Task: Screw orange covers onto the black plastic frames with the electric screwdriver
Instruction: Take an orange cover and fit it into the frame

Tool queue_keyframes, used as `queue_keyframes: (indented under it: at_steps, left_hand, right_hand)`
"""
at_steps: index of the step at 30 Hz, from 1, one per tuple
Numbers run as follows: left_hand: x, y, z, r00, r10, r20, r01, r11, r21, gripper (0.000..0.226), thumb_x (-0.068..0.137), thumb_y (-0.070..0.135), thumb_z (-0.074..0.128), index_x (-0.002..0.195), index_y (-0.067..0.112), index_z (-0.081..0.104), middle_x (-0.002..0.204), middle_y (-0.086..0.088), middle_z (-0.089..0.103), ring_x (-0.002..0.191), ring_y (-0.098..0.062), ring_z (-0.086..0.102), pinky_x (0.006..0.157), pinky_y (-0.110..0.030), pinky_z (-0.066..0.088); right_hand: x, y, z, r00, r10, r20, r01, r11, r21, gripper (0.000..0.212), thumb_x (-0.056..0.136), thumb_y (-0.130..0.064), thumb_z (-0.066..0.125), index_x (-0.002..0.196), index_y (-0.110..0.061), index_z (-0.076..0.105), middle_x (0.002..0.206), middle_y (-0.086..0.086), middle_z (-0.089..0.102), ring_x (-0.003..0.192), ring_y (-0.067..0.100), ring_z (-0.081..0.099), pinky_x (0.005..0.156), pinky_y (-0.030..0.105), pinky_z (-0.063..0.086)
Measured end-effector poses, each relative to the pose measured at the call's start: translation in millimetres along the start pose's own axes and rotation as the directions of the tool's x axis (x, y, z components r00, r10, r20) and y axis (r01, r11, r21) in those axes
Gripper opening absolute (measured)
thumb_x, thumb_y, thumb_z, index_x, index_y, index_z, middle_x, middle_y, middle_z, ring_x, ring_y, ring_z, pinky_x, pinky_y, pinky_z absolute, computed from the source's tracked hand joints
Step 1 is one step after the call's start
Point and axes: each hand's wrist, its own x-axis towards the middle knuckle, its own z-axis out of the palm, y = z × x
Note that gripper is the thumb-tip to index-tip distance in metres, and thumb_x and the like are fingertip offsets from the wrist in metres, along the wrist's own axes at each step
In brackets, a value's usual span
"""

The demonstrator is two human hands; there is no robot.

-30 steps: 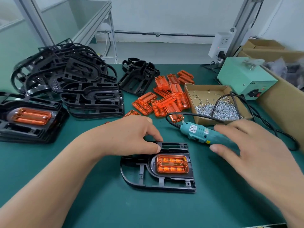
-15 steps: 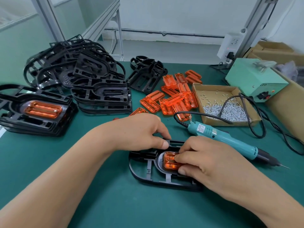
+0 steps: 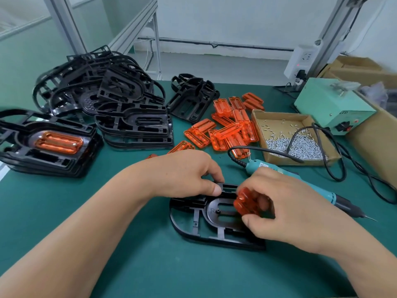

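A black plastic frame (image 3: pixel 193 224) lies flat on the green mat in front of me. My left hand (image 3: pixel 184 173) grips its far edge between thumb and fingers. My right hand (image 3: pixel 285 207) holds an orange cover (image 3: pixel 245 201), tilted up off the frame's oval recess, which now shows bare. The teal electric screwdriver (image 3: pixel 322 188) lies on the mat behind my right hand, tip pointing right, and nobody holds it.
Loose orange covers (image 3: pixel 227 130) are heaped in the middle. A cardboard box of screws (image 3: pixel 296 143) sits to the right, beside a green power unit (image 3: pixel 330 108). Piles of bare black frames (image 3: pixel 107 104) stand at the left, with a stack of finished frames (image 3: pixel 47 145) nearer me.
My right hand left the screwdriver, reached onto the frame and lifted the orange cover out of its recess. My left hand kept its hold on the frame's edge.
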Motion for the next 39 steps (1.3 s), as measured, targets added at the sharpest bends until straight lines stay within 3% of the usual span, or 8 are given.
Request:
queue_keyframes:
  at_steps: [4,8,13,16,22,28,32,39]
  left_hand:
    - [-1,0,0,1.0,-0.011,0.01,0.011,1.0,-0.005,0.026,0.097,0.051,0.069,0.12,0.041,0.072,0.102,0.015,0.062,0.098,0.0,0.058,0.092,-0.033,0.05]
    - [-1,0,-1,1.0,-0.018,0.012,0.019,1.0,-0.016,0.026,0.097,0.05,0.068,0.12,0.039,0.073,0.098,0.007,0.063,0.092,-0.003,0.059,0.087,-0.032,0.05]
    - [-2,2,-1,1.0,-0.017,0.013,0.017,1.0,-0.018,0.023,0.097,0.051,0.068,0.116,0.039,0.072,0.099,0.005,0.066,0.093,-0.007,0.062,0.089,-0.038,0.053]
    - [-2,2,-1,1.0,-0.015,0.012,0.015,1.0,-0.026,0.022,0.097,0.051,0.068,0.115,0.04,0.073,0.099,0.002,0.067,0.093,-0.01,0.063,0.09,-0.041,0.053]
    - [-2,1,0,1.0,-0.019,0.013,0.019,0.999,-0.037,0.022,0.097,0.051,0.068,0.116,0.04,0.072,0.096,0.009,0.063,0.09,-0.002,0.059,0.086,-0.033,0.051]
    - [-2,1,-2,1.0,-0.008,0.016,0.008,1.0,-0.022,0.024,0.098,0.05,0.067,0.119,0.039,0.072,0.099,0.015,0.061,0.095,0.002,0.057,0.09,-0.029,0.05]
    - [-2,0,-2,1.0,0.0,0.015,0.001,1.0,-0.014,0.023,0.098,0.049,0.067,0.118,0.039,0.073,0.097,0.017,0.06,0.093,0.006,0.056,0.083,-0.024,0.046]
    - [-2,-1,0,1.0,-0.001,0.011,0.001,1.0,0.009,0.024,0.098,0.052,0.066,0.119,0.044,0.071,0.097,0.017,0.058,0.09,0.006,0.055,0.082,-0.025,0.045]
  right_hand:
    - [-2,7,4,0.988,0.096,-0.119,-0.055,0.95,0.306,0.038,0.077,-0.051,0.072,0.113,-0.046,0.061,0.09,-0.011,0.069,0.075,0.013,0.066,0.064,0.02,0.049]
    - [0,6,13,0.959,0.208,-0.194,0.001,0.681,0.733,0.023,0.088,-0.024,0.079,0.105,-0.039,0.071,0.079,0.009,0.075,0.063,0.025,0.072,0.052,0.029,0.055]
    - [-1,4,43,0.919,0.27,-0.287,-0.087,0.85,0.52,0.018,0.086,-0.047,0.074,0.094,-0.03,0.071,0.067,-0.007,0.066,0.059,0.003,0.053,0.058,0.021,0.042]
    - [-5,8,43,0.926,0.274,-0.262,-0.103,0.847,0.521,0.027,0.092,-0.038,0.077,0.115,-0.047,0.066,0.074,-0.007,0.065,0.064,0.009,0.056,0.067,0.027,0.046]
    - [-9,8,41,0.942,0.235,-0.239,-0.063,0.825,0.562,0.049,0.079,-0.07,0.067,0.125,-0.051,0.065,0.078,-0.003,0.069,0.065,0.007,0.06,0.069,0.031,0.049]
    - [-14,1,32,0.965,0.191,-0.18,-0.166,0.975,0.145,0.062,0.072,-0.097,0.045,0.117,-0.054,0.052,0.093,-0.026,0.062,0.087,0.005,0.061,0.067,0.022,0.043]
    - [-18,-3,29,0.96,0.093,-0.263,-0.114,0.991,-0.066,0.064,0.081,-0.091,0.043,0.116,-0.044,0.067,0.094,-0.02,0.054,0.084,0.007,0.058,0.071,0.033,0.05]
    - [-20,-3,31,0.959,-0.02,-0.283,0.019,1.0,-0.008,0.036,0.095,-0.059,0.058,0.115,-0.034,0.073,0.114,-0.022,0.053,0.102,0.003,0.058,0.087,0.024,0.046]
